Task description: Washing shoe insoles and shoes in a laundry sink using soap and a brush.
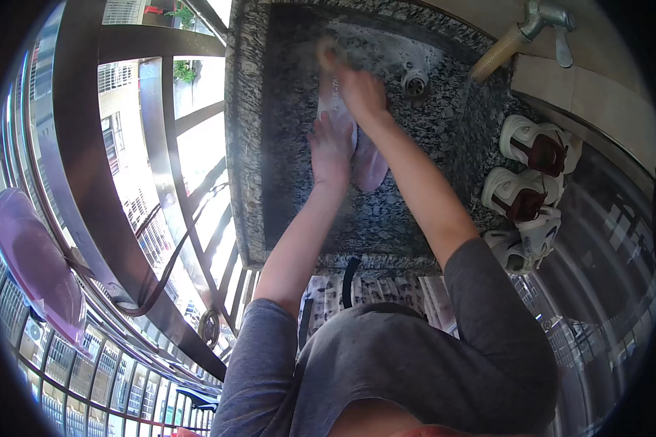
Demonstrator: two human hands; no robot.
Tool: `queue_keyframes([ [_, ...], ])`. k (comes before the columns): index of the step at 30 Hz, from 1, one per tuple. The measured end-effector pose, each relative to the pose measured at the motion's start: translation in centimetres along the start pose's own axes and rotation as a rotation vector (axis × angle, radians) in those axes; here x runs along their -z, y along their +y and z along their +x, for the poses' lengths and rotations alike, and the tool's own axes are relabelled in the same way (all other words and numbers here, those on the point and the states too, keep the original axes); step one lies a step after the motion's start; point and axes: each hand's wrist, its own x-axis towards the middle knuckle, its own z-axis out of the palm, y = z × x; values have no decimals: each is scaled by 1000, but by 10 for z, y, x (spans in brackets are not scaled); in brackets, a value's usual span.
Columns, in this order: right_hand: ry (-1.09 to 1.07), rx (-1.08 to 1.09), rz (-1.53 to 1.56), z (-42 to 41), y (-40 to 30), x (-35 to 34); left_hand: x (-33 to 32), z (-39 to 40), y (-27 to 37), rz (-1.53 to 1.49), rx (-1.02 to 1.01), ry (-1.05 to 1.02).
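A pale shoe insole [329, 98] bearing letters lies flat on the speckled stone floor of a sink [306, 218]. My left hand [332, 147] holds it down near its lower end, fingers spread. Over the far end, my right hand [364, 94] grips a small brush [331, 54], blurred and partly hidden by the fingers. A second, pinkish insole [370, 166] rests beside the first, partly under my right forearm. White suds [372, 41] spread across the far part of the sink, near the metal drain [415, 84].
A metal tap [546, 19] with a beige hose [497, 52] stands at the upper right. Several white shoes [525, 191] line the sink's right rim. Metal window bars [82, 164] run along the left, with a pink plastic object [38, 257] beyond them.
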Motion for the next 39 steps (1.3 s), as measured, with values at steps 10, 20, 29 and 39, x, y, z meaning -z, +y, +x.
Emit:
queue_keyframes([
  [10, 61, -11, -91, -3, 30, 10, -1, 6, 0, -62, 24, 80],
  [20, -227, -26, -45, -55, 9, 9, -3, 8, 1, -51, 38, -25],
  [29, -18, 155, -183, -42, 16, -11, -13, 5, 5, -21, 42, 29],
  [39, -54, 144, -6, -61, 6, 2, -11, 7, 4, 11, 26, 68],
])
